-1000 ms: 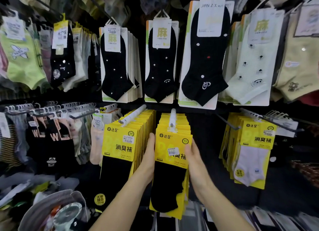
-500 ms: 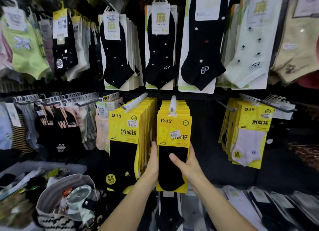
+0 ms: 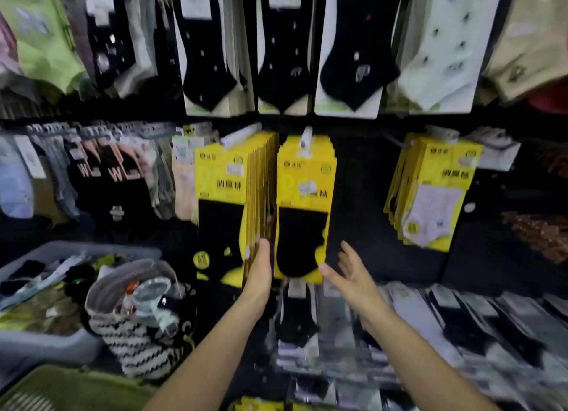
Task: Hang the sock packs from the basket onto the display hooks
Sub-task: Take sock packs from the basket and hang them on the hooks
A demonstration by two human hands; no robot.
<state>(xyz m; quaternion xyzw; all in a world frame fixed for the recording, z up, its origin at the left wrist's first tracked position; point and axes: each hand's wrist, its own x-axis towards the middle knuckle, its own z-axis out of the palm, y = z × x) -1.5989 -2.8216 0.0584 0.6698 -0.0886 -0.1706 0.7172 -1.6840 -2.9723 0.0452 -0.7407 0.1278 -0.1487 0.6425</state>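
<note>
**Centre hook loaded, both hands empty**

Yellow sock packs point(image 3: 304, 195) hang on the centre hook point(image 3: 307, 135), with the front pack near the hook's tip. Left hand point(image 3: 259, 272) is flat, fingers straight, wedged between that stack and the neighbouring stack point(image 3: 227, 180). It touches pack edges and grips nothing. Right hand point(image 3: 353, 275) is spread wide just beside the stack's lower right corner, holding nothing. Motion blur: can't confirm the front pack's hole is fully over the hook.

Risks, my read: a half-seated pack slides off the tip, and pulling the left hand out drags neighbour packs forward. Green basket point(image 3: 61, 389) sits lower left.
</note>
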